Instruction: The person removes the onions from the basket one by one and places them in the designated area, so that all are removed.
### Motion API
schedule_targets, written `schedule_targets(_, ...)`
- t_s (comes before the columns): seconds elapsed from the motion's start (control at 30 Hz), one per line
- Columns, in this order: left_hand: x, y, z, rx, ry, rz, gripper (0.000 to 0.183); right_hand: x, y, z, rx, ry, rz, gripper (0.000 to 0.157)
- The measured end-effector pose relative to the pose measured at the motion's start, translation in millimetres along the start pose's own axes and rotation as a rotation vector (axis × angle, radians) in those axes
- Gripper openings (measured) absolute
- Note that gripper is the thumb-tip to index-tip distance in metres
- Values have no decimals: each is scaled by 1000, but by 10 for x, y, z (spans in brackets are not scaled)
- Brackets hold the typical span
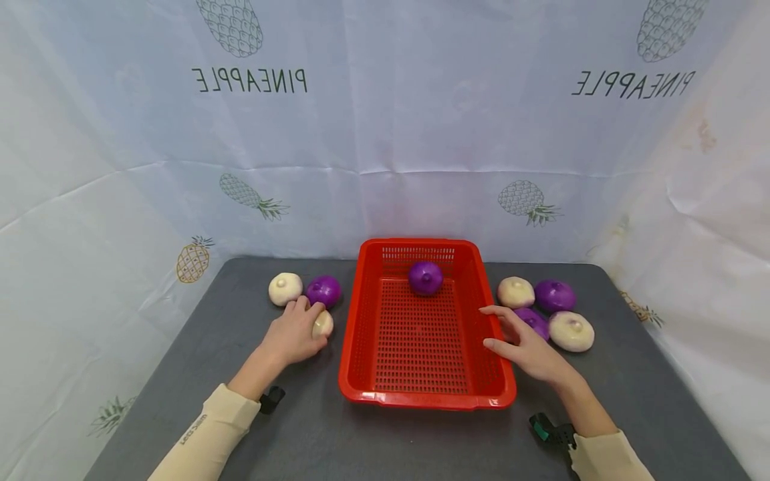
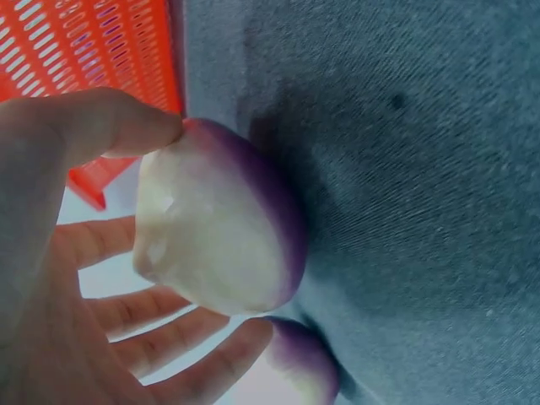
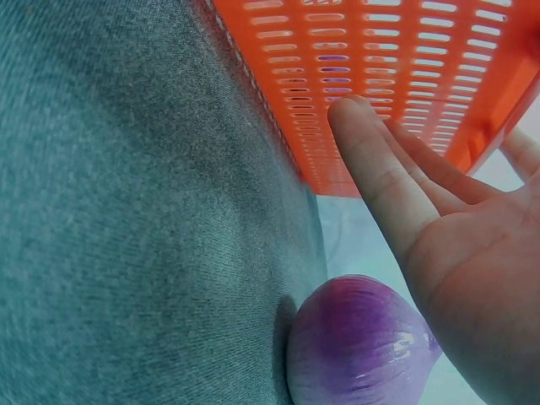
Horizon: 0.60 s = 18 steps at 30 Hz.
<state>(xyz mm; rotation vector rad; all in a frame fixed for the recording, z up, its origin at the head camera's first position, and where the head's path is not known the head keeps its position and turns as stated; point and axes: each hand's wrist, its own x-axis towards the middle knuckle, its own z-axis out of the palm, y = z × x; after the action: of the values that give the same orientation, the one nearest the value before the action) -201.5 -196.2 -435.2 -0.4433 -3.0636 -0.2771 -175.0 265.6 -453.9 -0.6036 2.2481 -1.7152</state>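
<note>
My left hand [image 1: 296, 332] is curled round a white-and-purple turnip [image 2: 219, 219] on the grey table, left of the red basket. In the left wrist view, the thumb presses one side of it and the fingers reach round behind. Just beyond lie a purple onion [image 1: 323, 290] and another pale turnip [image 1: 285, 288]. My right hand [image 1: 529, 347] is at the basket's right side, thumb and fingers spread and nothing held. A purple onion [image 3: 363, 342] lies close beside that hand. The red slotted basket [image 1: 424, 399] has one purple onion [image 1: 425, 278] near its far end.
Right of the basket, two pale turnips [image 1: 571, 331] and two purple onions [image 1: 555, 295] sit in a cluster, partly hidden by the right hand. White pineapple-print cloth [image 1: 397, 133] hangs behind the grey table [image 1: 385, 441] and along its sides.
</note>
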Motion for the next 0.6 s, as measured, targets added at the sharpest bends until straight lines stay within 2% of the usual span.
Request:
schedule_targets(0.23, -1, 5, -93, 29, 5, 19, 45, 8, 11, 9, 3, -6, -2, 57)
schedule_targets(0.47, 59, 72, -320, 114, 62, 133, 18, 2, 15, -1, -10, 9, 7, 56)
schedule_targets(0.6, 119, 129, -465, 127, 85, 176, 13, -2, 4, 1, -7, 9, 7, 56)
